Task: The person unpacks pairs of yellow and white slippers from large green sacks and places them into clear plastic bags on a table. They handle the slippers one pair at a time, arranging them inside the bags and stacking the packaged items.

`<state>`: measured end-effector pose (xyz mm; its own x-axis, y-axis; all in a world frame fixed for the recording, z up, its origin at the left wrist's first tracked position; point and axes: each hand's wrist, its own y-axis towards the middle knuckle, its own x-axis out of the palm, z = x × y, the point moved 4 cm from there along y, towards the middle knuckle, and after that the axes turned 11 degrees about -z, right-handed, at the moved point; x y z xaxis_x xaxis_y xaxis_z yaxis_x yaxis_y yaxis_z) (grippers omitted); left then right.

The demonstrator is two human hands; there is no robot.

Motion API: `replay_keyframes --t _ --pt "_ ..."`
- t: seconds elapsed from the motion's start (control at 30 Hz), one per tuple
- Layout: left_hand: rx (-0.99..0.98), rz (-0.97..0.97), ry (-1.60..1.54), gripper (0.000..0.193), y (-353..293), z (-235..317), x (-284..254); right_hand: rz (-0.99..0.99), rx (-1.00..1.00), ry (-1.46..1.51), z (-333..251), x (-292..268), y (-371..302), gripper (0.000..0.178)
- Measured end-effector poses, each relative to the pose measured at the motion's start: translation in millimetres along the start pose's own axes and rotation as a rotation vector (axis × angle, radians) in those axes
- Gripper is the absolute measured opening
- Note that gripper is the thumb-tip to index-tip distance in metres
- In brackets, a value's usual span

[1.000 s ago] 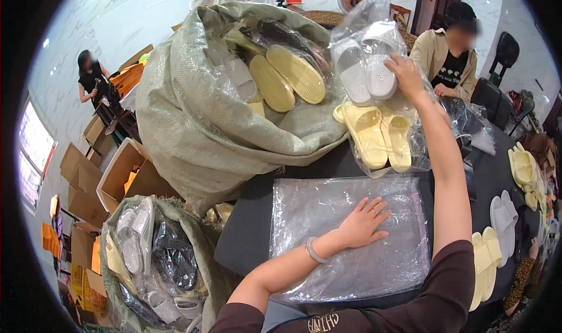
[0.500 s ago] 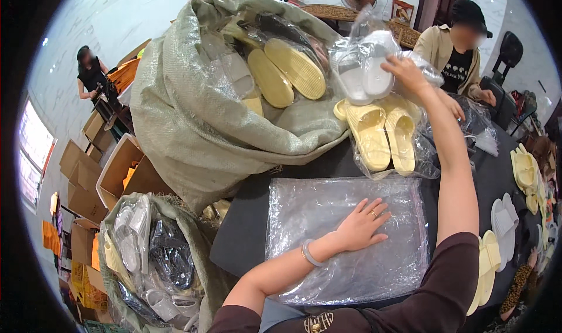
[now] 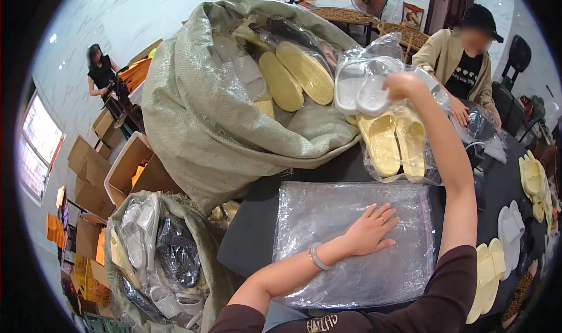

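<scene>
My left hand (image 3: 372, 230) lies flat with fingers spread on a stack of clear plastic bags (image 3: 316, 274) on the black table. My right arm reaches far forward. My right hand (image 3: 405, 86) is curled at the edge of a pair of white slippers (image 3: 355, 87) in clear plastic, its fingertips partly hidden. These white slippers rest on bagged yellow slippers (image 3: 383, 144), beside a large woven sack (image 3: 193, 122). Inside that sack lie more bagged slippers, among them a yellow pair (image 3: 295, 78) with soles showing.
A smaller sack (image 3: 219, 263) of bagged slippers stands at lower left, near open cardboard boxes (image 3: 88, 169). Loose yellow slippers (image 3: 486, 280) and white slippers (image 3: 511, 239) line the table's right side. A co-worker (image 3: 468, 63) in a black cap sits at far right; another person (image 3: 102, 69) stands far left.
The white slippers have tipped to lie flatter on the yellow ones. My right hand's fingers have curled in. The whole view has shifted slightly; my left hand stays on the bags.
</scene>
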<state>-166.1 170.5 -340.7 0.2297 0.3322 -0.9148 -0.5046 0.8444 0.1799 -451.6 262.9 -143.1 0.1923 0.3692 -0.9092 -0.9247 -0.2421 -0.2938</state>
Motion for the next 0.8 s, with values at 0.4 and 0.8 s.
replay_keyframes --t 0.4,0.8 --pt "0.066 0.066 -0.545 0.063 -8.1 -6.3 -6.3 0.03 -0.899 1.433 -387.8 -81.3 56.6 0.078" --pt "0.064 0.177 0.086 0.062 -14.5 -15.5 25.7 0.198 -0.604 1.262 -418.6 -90.1 48.6 0.102"
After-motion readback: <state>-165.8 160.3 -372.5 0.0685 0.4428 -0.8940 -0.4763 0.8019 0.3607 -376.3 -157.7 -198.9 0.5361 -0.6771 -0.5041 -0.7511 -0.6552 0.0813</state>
